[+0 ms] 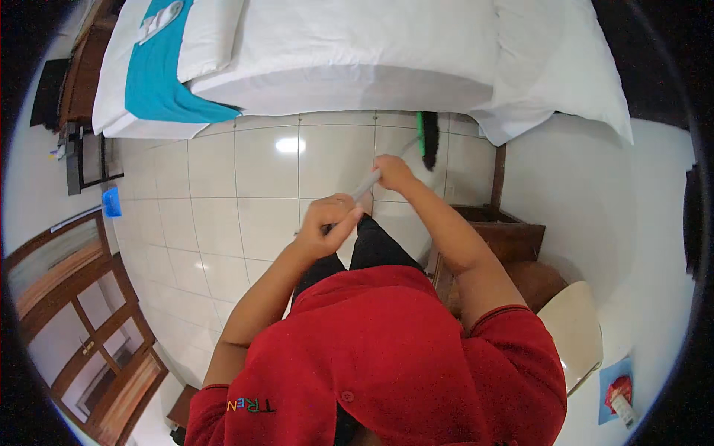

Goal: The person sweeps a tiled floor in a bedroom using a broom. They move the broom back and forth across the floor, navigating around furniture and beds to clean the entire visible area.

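Note:
Both of my hands are closed around the grey handle of a broom, which slants away from me over the tiled floor. My left hand grips its upper end, close to my body. Further down the handle is my right hand. The broom head, with a green edge and black bristles, lies at floor level by the bed's lower edge. Part of the head is hidden beneath the bed's overhanging sheet.
A bed with white sheets and a teal cloth spans the far side. Wooden furniture stands close on my right. A blue dustpan-like object is at the left, near a wood-framed glass door.

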The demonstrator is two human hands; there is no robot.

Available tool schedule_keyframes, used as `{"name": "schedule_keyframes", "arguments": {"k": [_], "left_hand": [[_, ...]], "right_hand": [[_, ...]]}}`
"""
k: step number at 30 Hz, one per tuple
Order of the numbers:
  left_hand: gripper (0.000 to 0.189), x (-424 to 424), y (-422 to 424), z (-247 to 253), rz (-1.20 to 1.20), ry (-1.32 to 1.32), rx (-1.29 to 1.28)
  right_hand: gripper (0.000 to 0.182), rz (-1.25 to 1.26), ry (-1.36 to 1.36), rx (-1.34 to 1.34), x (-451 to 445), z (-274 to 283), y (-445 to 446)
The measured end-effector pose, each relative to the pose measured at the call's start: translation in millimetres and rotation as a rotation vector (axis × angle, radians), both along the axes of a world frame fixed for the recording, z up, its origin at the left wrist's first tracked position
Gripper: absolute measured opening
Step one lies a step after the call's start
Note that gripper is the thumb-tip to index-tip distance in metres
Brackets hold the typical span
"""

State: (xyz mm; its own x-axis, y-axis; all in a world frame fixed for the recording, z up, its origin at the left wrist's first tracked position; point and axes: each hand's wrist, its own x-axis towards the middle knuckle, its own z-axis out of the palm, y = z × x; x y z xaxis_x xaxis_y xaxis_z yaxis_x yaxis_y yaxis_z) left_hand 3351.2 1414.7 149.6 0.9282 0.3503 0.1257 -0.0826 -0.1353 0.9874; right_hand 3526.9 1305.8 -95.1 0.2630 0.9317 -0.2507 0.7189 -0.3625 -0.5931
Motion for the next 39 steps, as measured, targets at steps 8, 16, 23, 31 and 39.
{"name": "schedule_keyframes", "arguments": {"k": [8,16,23,31,39], "left_hand": [[0.033,-86,27,74,0.241,0.114,0.215],[0.036,-124,32,107,-0.036,-0.197,-0.081],[0.031,-129,24,10,0.036,-0.033,-0.234],[0.033,-195,56,34,0.165,0.077,0.04],[0.034,-256,76,67,0.318,0.2,0.286]], "right_hand": [[0.017,0.221,0.307,0.148,-129,55,110],[0.015,0.203,0.198,0.078,-138,166,67],[0.016,0.03,0.018,-0.181,-118,103,16],[0.02,0.181,0.273,0.229,-212,38,94],[0.016,0.386,0.382,0.29,-302,64,203]]}}
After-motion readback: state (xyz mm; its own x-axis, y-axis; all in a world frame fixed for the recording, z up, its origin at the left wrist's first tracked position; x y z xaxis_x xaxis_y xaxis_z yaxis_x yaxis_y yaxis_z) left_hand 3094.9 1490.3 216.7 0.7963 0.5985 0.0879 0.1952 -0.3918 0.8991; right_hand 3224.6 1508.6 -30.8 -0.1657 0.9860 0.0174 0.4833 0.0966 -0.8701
